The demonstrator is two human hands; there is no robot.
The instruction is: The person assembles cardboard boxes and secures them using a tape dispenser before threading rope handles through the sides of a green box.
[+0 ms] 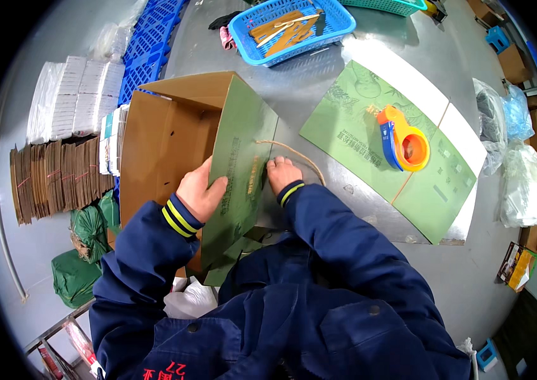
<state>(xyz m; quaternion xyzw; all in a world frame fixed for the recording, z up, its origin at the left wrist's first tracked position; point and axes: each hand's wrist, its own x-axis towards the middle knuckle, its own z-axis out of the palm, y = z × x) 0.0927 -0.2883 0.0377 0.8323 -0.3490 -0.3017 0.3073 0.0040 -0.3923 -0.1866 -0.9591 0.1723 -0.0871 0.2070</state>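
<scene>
An open cardboard box (154,142), brown inside and green outside, stands tilted on its side at the left of the metal table. My left hand (202,192) grips its green wall, thumb on the outer face and fingers inside, mostly hidden. A tan cord (300,156) comes out of that green face and curves away to the right. My right hand (283,173) is beside the face, just under the cord, its fingers curled; what they hold, if anything, is hidden. To the right lies a flat green printed cardboard sheet (344,126), with an orange and blue tape dispenser (403,140) on it.
At the table's far side stands a blue plastic basket (344,28) with brown strips inside. Bundled flat cardboard (59,177) and white stacks (78,95) stand at the left, near green bags (75,278). Clear plastic bags (525,183) hang at the right.
</scene>
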